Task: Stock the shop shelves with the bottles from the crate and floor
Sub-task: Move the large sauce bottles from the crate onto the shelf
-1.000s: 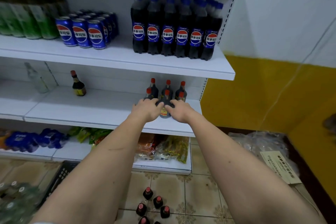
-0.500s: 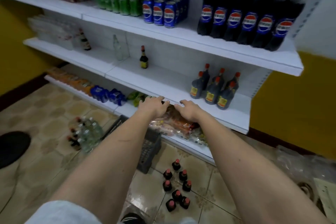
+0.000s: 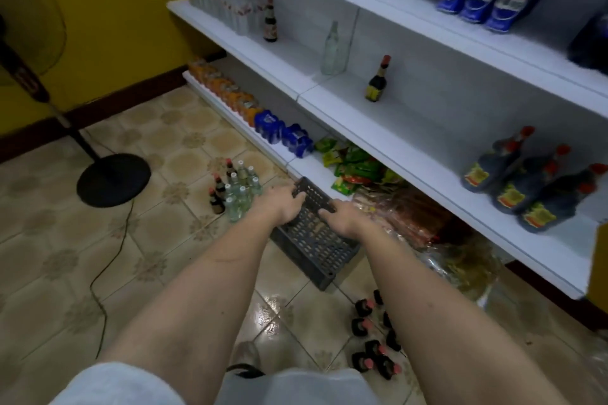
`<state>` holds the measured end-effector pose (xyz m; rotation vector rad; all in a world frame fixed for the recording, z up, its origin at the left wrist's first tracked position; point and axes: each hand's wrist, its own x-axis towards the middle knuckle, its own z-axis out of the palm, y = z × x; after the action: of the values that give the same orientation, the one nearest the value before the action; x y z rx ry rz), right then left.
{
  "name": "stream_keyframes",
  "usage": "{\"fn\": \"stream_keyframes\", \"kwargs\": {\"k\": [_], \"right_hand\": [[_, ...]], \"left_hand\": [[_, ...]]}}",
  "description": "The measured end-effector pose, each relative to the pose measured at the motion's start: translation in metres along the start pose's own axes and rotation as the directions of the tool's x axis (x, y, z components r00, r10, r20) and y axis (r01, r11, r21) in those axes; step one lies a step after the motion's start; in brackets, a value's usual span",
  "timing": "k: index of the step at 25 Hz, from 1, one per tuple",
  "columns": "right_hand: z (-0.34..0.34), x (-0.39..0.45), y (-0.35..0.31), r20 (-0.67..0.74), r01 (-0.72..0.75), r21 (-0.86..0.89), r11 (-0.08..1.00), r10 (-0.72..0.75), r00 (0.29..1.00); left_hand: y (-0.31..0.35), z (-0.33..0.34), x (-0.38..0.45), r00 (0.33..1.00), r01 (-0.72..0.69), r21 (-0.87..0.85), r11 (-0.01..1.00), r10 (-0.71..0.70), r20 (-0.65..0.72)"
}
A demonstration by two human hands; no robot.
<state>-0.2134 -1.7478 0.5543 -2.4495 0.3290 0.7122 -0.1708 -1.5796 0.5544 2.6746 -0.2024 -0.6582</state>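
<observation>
Head view, read from left to right. A pedestal fan (image 3: 36,52) stands on the tiled floor (image 3: 65,240) at the far left, its cord trailing toward the person and clear of the working area. Next comes a cluster of clear and dark floor bottles (image 3: 235,189), grouped upright just beside the crate, presumably staged there for shelving.

At centre, a dark perforated plastic crate (image 3: 316,240) sits tilted against the bottom shelf edge (image 3: 309,171). The left hand (image 3: 279,204) lies over the crate's upper left rim with fingers bent onto it; the right hand (image 3: 342,219) lies on the crate's face with fingers extended toward the rim. Motion blur prevents confirming whether either hand has a firm grasp. Both arms are extended, which suits a two-handed lift or shift of the crate.

Below the right forearm, red-capped dark bottles (image 3: 371,339) stand on the floor, not yet stocked.

Further right, the middle shelf (image 3: 427,154) carries a lone sauce bottle (image 3: 376,80), and, at its right end, a tight block of red-capped bottles (image 3: 533,184), packed together to leave open shelf space for the remainder.
</observation>
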Motion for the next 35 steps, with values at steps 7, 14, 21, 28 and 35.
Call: {"fn": "stream_keyframes", "kwargs": {"k": [7, 14, 21, 28, 35], "right_hand": [[0.052, 0.061, -0.04, 0.035, -0.057, 0.112, 0.992, 0.053, 0.998], [0.055, 0.151, 0.0, 0.119, -0.253, 0.383, 0.889, 0.224, 0.967], [0.064, 0.242, 0.016, 0.271, -0.309, 0.464, 0.83, 0.199, 0.942], [0.14, 0.357, 0.042, 0.4, -0.457, 0.475, 0.752, 0.279, 0.873], [0.267, 0.502, 0.082, 0.589, -0.605, 0.792, -0.084, 0.367, 0.72]], "left_hand": [[-0.078, -0.015, 0.063, 0.99, 0.121, -0.069, 0.99, -0.116, 0.079], [-0.064, 0.031, 0.148, 0.962, 0.198, -0.126, 0.972, -0.168, 0.217], [-0.067, 0.08, 0.234, 0.886, 0.32, -0.046, 0.946, -0.282, 0.367], [-0.121, 0.158, 0.335, 0.842, 0.511, -0.239, 0.826, -0.425, 0.333], [-0.209, 0.281, 0.455, 0.669, 0.72, -0.628, 0.296, -0.537, 0.514]]}}
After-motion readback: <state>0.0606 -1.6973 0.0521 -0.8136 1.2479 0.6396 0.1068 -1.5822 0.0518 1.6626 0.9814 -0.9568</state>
